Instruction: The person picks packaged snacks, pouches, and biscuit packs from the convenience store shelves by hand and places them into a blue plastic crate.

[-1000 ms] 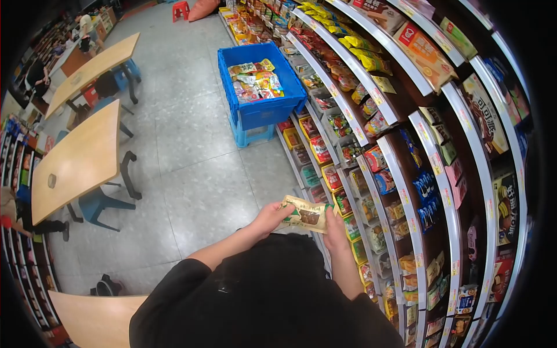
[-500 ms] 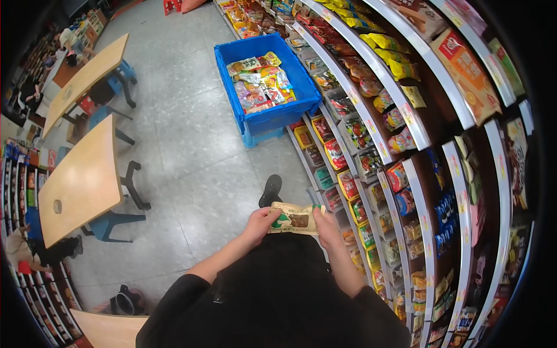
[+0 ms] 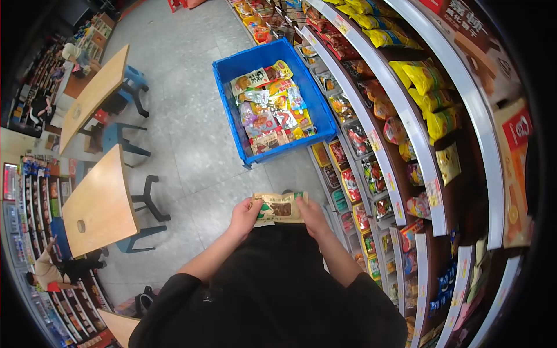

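Observation:
A beige and green snack packet (image 3: 279, 209) with a clear window showing brown contents is stretched between my two hands in front of my body. My left hand (image 3: 245, 216) pinches its left end, and my right hand (image 3: 312, 216) grips the right end. Beyond the packet stands a blue crate (image 3: 237, 124) holding several colourful snack packets (image 3: 270, 104). Neither hand touches the crate.
Curved shelves (image 3: 400, 145) full of packaged snacks run along my right. On the left are wooden tables (image 3: 101, 203) with blue stools (image 3: 139, 238). A person (image 3: 49, 267) sits at the far left, and others are farther back.
My view has shifted forward, so the crate appears nearer and the shelves larger. Both hands still hold the packet, which now sits slightly higher and further left in view.

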Demonstrator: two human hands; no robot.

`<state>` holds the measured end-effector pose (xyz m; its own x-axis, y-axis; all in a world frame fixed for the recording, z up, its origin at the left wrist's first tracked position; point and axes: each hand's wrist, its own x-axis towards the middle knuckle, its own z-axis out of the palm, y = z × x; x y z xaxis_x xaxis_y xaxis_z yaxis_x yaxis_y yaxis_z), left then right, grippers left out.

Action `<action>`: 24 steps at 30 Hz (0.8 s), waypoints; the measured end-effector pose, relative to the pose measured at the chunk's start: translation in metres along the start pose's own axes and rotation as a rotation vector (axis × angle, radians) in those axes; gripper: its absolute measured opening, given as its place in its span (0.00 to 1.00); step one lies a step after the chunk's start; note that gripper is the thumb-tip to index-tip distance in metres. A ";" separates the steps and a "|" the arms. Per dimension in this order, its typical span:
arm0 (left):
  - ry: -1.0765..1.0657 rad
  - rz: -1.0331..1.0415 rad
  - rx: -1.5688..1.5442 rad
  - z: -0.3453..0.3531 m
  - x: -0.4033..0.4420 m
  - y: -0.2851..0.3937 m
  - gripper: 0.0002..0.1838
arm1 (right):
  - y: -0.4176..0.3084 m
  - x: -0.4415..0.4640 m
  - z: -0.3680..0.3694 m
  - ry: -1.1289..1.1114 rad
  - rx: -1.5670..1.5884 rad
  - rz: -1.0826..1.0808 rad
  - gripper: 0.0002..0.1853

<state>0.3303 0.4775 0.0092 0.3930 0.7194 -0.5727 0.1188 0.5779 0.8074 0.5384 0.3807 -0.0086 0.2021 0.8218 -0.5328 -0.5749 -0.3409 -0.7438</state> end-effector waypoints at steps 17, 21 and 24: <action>-0.047 0.000 0.027 0.017 0.145 0.075 0.13 | -0.081 0.151 -0.039 0.256 -0.411 -0.301 0.11; -0.107 0.097 0.249 -0.001 0.228 0.065 0.10 | -0.111 0.202 -0.027 0.399 -0.790 -0.396 0.08; -0.162 0.107 0.461 -0.006 0.288 0.075 0.10 | -0.124 0.246 -0.021 0.396 -1.009 -0.575 0.06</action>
<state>0.4471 0.7308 -0.0958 0.5571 0.6754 -0.4832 0.4466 0.2469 0.8600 0.6761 0.6153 -0.0564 0.5521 0.8335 0.0212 0.5138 -0.3201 -0.7959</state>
